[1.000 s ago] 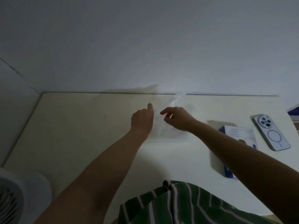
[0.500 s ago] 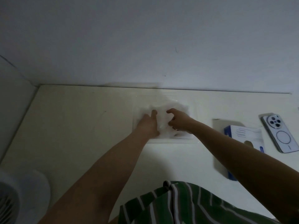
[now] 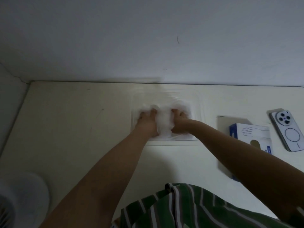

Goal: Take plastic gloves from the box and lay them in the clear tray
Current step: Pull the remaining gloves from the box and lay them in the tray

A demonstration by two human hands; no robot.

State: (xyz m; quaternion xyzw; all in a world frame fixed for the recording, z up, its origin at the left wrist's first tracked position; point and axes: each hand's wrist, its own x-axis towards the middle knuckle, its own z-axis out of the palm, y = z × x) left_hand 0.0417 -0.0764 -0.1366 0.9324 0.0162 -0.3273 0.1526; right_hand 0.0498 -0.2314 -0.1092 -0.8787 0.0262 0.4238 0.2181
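Blue-and-white cardboard box (image 3: 251, 134) and white phone (image 3: 289, 130) lie right on the cream tabletop (image 3: 74, 129). In the far clear plastic tray (image 3: 171, 143), left hand (image 3: 147, 123) and right hand (image 3: 180, 124), side by side, clench their fingers (image 3: 153, 112) on crumpled translucent plastic gloves (image 3: 164, 122).

Place: seemingly a plain room in a home.
Surface: flat cream tabletop (image 3: 65, 129) set against a bare white painted wall (image 3: 115, 38).
Belongings: white smartphone with a round camera (image 3: 289, 130); small round white fan (image 3: 19, 195).

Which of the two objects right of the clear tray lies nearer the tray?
The blue-and-white glove box, with a hand drawing on its top. The phone lies farther right, beyond the box.
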